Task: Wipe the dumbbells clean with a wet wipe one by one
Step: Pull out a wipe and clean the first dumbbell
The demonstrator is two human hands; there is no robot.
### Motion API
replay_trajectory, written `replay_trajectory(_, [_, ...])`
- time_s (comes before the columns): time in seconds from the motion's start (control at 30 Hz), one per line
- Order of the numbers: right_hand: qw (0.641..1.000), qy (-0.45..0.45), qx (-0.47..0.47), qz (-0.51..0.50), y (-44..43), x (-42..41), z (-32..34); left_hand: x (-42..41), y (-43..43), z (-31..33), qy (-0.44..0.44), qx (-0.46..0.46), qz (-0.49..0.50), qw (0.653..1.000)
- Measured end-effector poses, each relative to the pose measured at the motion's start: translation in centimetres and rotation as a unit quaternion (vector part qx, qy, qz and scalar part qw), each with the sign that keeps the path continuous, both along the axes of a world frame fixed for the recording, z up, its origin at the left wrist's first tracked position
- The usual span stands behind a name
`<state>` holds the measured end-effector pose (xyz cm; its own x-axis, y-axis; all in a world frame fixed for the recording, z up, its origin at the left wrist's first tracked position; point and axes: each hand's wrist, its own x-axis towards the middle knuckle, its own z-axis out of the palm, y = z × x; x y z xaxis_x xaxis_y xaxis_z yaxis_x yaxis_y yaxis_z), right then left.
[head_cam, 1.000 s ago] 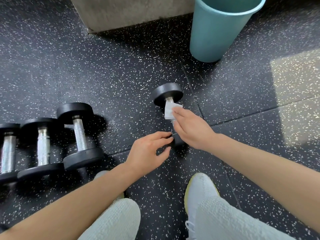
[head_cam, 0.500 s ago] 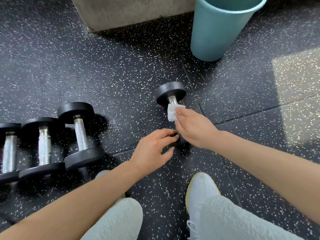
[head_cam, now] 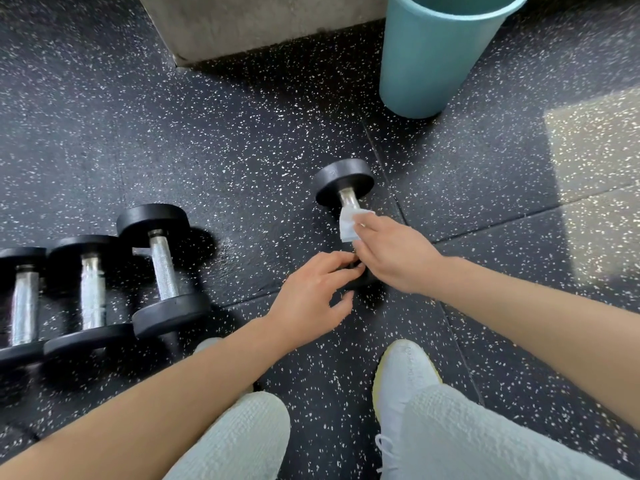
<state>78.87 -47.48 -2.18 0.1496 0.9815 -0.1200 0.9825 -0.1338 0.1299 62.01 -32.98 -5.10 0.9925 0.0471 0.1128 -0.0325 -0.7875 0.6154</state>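
A black dumbbell [head_cam: 344, 181] with a chrome handle lies on the speckled floor in the middle, its far head showing. My right hand [head_cam: 394, 254] presses a white wet wipe [head_cam: 349, 225] around the handle. My left hand [head_cam: 311, 296] rests its fingertips on the near head, which both hands mostly hide. Three more dumbbells lie side by side at the left: the nearest dumbbell [head_cam: 162, 268], the middle dumbbell [head_cam: 91, 296] and the outer dumbbell [head_cam: 24, 303] at the frame edge.
A light blue bucket [head_cam: 436, 60] stands at the back right. A concrete block [head_cam: 256, 26] sits at the back centre. My white shoe [head_cam: 405, 375] and light trouser legs fill the bottom. A sunlit patch lies on the floor at the right.
My right hand has slid the wipe a little along the handle, and the dumbbell has turned slightly. My left hand stays on the near head.
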Motion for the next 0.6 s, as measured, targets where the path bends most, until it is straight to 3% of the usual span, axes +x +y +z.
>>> replay_trajectory(0.17, [0.987, 0.126, 0.027, -0.097, 3.8, 3.1, -0.7, 0.3, -0.2, -0.1, 0.01, 0.002, -0.01, 1.0])
replay_trajectory(0.37, [0.985, 0.147, 0.007, -0.095, 0.3, 1.5, 0.4, 0.1, 0.0, 0.3, 0.029, 0.022, -0.025, 0.999])
replay_trajectory(0.6, [0.936, 0.29, 0.041, -0.198, -0.5, 1.4, 0.3, 0.1, -0.1, 0.6, 0.031, 0.028, -0.028, 0.999])
